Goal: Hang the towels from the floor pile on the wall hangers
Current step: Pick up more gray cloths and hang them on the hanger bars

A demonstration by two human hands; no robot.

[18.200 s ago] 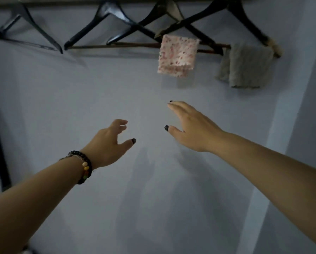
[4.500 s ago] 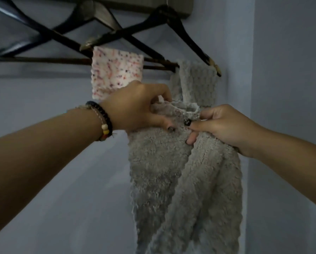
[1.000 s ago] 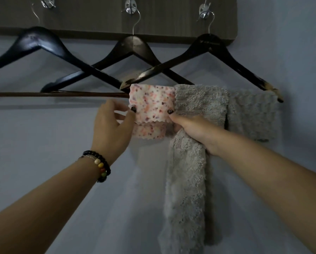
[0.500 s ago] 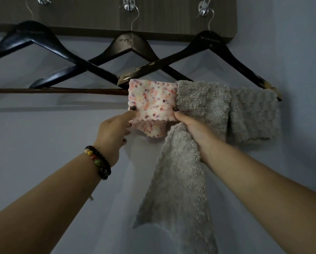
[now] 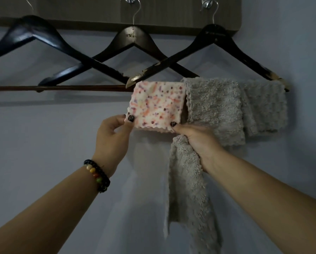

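A pink speckled towel (image 5: 156, 103) hangs folded over the bar of the black hangers. My left hand (image 5: 113, 138) pinches its lower left corner. My right hand (image 5: 195, 138) pinches its lower right corner. Right beside it a long grey fluffy towel (image 5: 214, 105) is draped over the bar of the right hanger (image 5: 215, 35), and its long end (image 5: 188, 195) trails down under my right wrist. A second, ribbed grey towel (image 5: 265, 105) hangs at the far right of the same bar.
Three black wooden hangers hook onto a dark wall board (image 5: 98, 10): the left hanger (image 5: 28, 33), the middle hanger (image 5: 133, 36) and the right one. The bare bar (image 5: 52, 88) runs left of the towels. A grey wall lies behind.
Both hands have pulled the speckled towel's lower edge flat and straight. The grey towel's long end has swung back to hang more narrowly under my right wrist.
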